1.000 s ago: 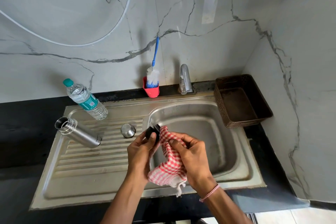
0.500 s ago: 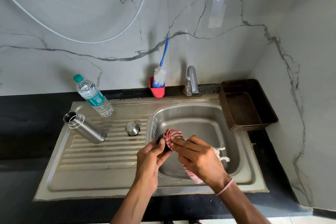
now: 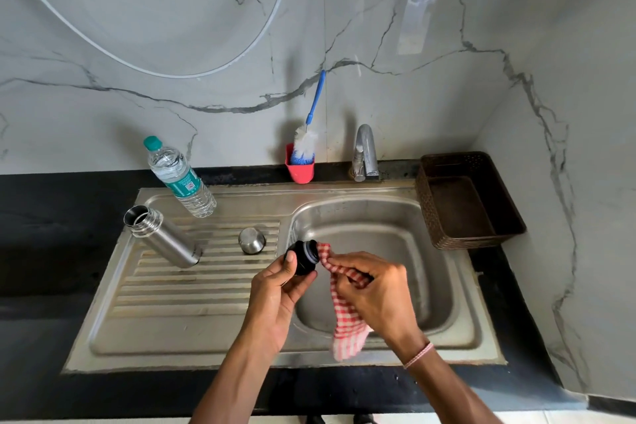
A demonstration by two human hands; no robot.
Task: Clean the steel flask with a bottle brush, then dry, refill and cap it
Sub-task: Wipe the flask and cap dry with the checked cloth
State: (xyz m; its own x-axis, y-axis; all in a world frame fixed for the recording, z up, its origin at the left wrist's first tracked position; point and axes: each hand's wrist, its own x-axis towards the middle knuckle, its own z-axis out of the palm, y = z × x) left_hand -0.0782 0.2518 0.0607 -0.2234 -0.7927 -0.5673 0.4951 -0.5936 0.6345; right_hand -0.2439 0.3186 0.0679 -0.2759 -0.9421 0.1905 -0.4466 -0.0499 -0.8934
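Head view, looking down on a steel sink (image 3: 447, 348) set in a black worktop (image 3: 51, 251) against marble-patterned walls. Left hand (image 3: 275, 296) raised over the near-left edge of the basin, fingers (image 3: 290, 260) curled around a black flask cap (image 3: 304, 256), thumb on its near side, grey-ringed end turned toward the right. Right hand (image 3: 375, 289) just beside it, over the basin, fingers pinched shut on a red-and-white checked cloth (image 3: 346, 317); upper corner of the cloth touching the ringed end of the cap, rest of it hanging down below the palm. Pink thread band (image 3: 418, 355) around the right wrist. Steel flask (image 3: 161, 238) on the ribbed drainboard at the left, mouth open and uncapped, threaded neck pointing toward the back left, well apart from both hands. Small steel cup (image 3: 252, 240) upside down on the drainboard between flask and basin. Clear plastic water bottle (image 3: 179, 177) with a teal cap and teal label behind the flask, at the back left corner of the sink, partly filled. Red holder (image 3: 299, 170) at the back edge against the wall, with a bottle brush (image 3: 306, 145) standing in it, white and blue bristles low, blue handle leaning up to the right. Chrome tap (image 3: 364, 152) just right of the holder, behind the basin. Brown woven basket (image 3: 426, 213) on the worktop at the right, touching the sink's edge. White cable (image 3: 172, 74) looping across the wall above.
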